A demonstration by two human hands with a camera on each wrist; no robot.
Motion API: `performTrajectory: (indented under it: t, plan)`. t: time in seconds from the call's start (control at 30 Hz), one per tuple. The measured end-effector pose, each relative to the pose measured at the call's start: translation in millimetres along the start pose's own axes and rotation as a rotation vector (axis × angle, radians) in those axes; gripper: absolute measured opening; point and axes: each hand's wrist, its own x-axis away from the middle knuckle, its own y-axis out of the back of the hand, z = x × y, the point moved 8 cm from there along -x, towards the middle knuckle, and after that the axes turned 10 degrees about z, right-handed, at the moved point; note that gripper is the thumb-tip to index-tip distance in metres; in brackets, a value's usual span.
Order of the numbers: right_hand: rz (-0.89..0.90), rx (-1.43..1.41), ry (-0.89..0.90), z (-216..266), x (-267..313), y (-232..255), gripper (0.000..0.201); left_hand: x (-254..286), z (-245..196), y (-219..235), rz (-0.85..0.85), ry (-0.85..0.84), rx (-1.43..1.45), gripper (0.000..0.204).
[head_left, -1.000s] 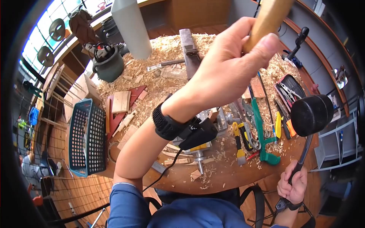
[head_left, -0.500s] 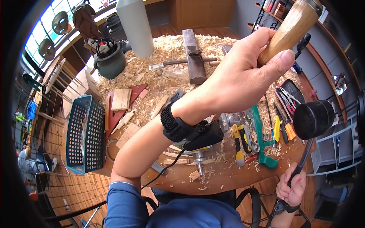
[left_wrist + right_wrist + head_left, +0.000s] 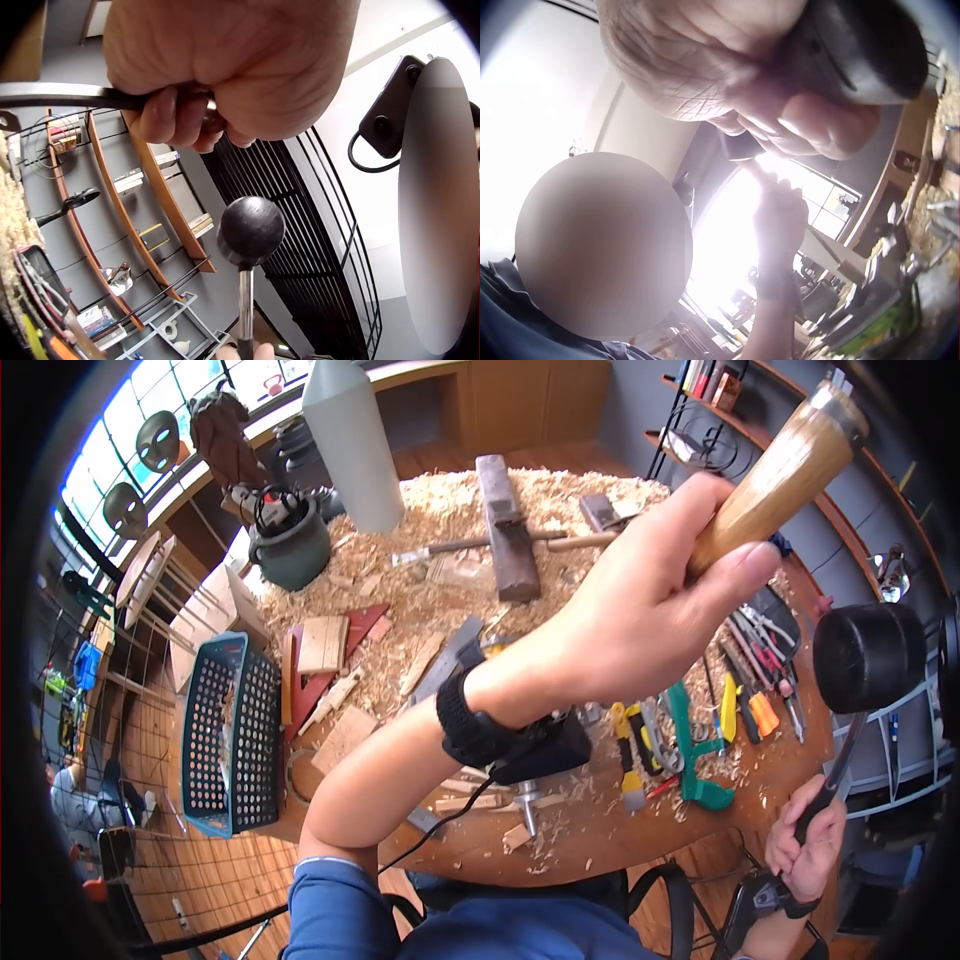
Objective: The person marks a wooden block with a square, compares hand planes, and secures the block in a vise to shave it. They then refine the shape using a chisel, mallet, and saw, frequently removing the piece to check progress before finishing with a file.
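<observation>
My left hand (image 3: pixel 620 610) is raised above the workbench, gripping a chisel by its wooden handle (image 3: pixel 775 485). A metal collar shows at the handle's upper end, and a steel bar (image 3: pixel 67 95) runs out of the fist in the left wrist view. Low at the right, beyond the bench edge, my right hand (image 3: pixel 805 835) holds a rubber mallet (image 3: pixel 870 658) by its shaft. The black mallet head stands upright above that hand, apart from the chisel. In the right wrist view, glare washes out the raised left hand (image 3: pixel 780 214).
Wood shavings (image 3: pixel 440 500) cover much of the round bench (image 3: pixel 590 850). A hand plane (image 3: pixel 508 540) lies at the back. Pliers (image 3: pixel 765 625), a green-handled tool (image 3: pixel 710 790) and knives lie on the right. A perforated basket (image 3: pixel 205 760) stands left, a tall pale bottle (image 3: pixel 355 450) behind.
My left hand has moved right and lower in the head view, bringing the handle's collared end into sight. The mallet and right hand have shifted to the right; both grips are kept.
</observation>
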Motion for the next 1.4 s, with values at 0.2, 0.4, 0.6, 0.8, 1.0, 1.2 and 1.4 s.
performTrajectory:
  t: [0.2, 0.4, 0.6, 0.8, 1.0, 1.2, 1.4]
  plan:
    - [-0.118, 0.414, 0.268, 108, -33, 8, 0.062, 9, -4, -1, 0.062, 0.024, 0.040, 0.036]
    - [-0.172, 0.751, 0.427, 205, -64, 17, 0.050, 12, -2, -7, 0.088, 0.069, 0.110, 0.034]
    - [-0.105, 1.012, 0.392, 230, -89, 5, 0.035, 12, -2, -3, 0.078, 0.054, 0.112, 0.035]
    - [-0.198, 0.952, 0.352, 230, -101, 30, 0.031, 7, 1, 2, 0.231, 0.070, 0.173, 0.039]
    - [-0.210, 1.143, 0.600, 240, -110, 38, 0.035, 11, 1, -6, 0.244, 0.067, 0.145, 0.042]
    - [-0.137, 1.188, 0.610, 242, -112, 15, 0.049, 13, 0, -5, 0.250, 0.038, 0.154, 0.041]
    - [-0.107, 1.005, 0.416, 247, -111, 10, 0.046, 15, 3, -4, 0.222, 0.072, 0.169, 0.040]
